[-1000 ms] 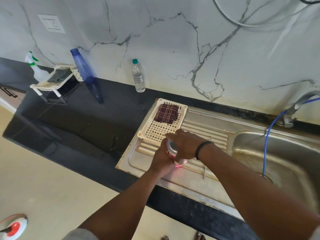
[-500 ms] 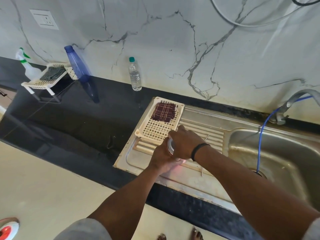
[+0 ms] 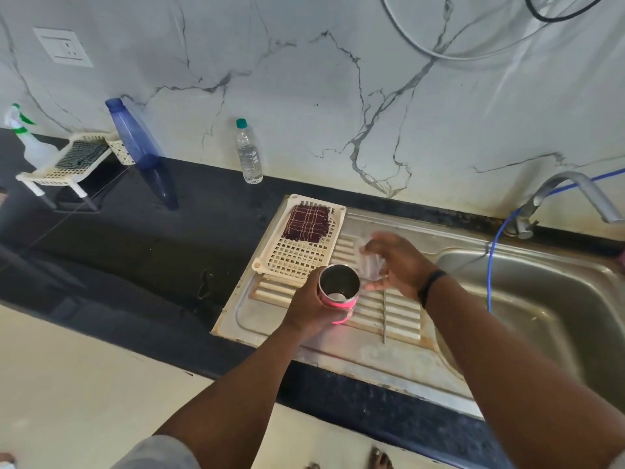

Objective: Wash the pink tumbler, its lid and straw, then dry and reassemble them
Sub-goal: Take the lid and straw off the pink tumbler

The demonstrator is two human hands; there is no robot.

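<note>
Pink-walled and steel-lined, the tumbler (image 3: 338,292) stands upright with its mouth uncovered on the ribbed drainboard (image 3: 399,313) of a stainless sink, the person's left hand (image 3: 311,306) wrapped around its side. Just beside the tumbler's rim, toward the basin (image 3: 527,299), the right hand (image 3: 395,262) holds the clear lid (image 3: 368,262) in curled fingers; the lid is blurred and its details cannot be made out. A black band circles that wrist. The metal straw (image 3: 384,316) lies flat on the drainboard ribs next to the tumbler, on its basin side, touched by neither hand. Behind the tumbler, a cream plastic rack (image 3: 297,252) sits on the drainboard with a folded maroon checked cloth (image 3: 306,221) at its far end. Beyond the basin, a tap (image 3: 575,194) rises from the counter edge, and a blue hose (image 3: 490,265) drops from it into the basin. Well away from the tumbler on the black counter (image 3: 135,238), against the marble-patterned wall, stand a small clear water bottle (image 3: 248,154), a tall blue bottle (image 3: 130,133), a second cream rack (image 3: 64,164) and a spray bottle (image 3: 27,140).
</note>
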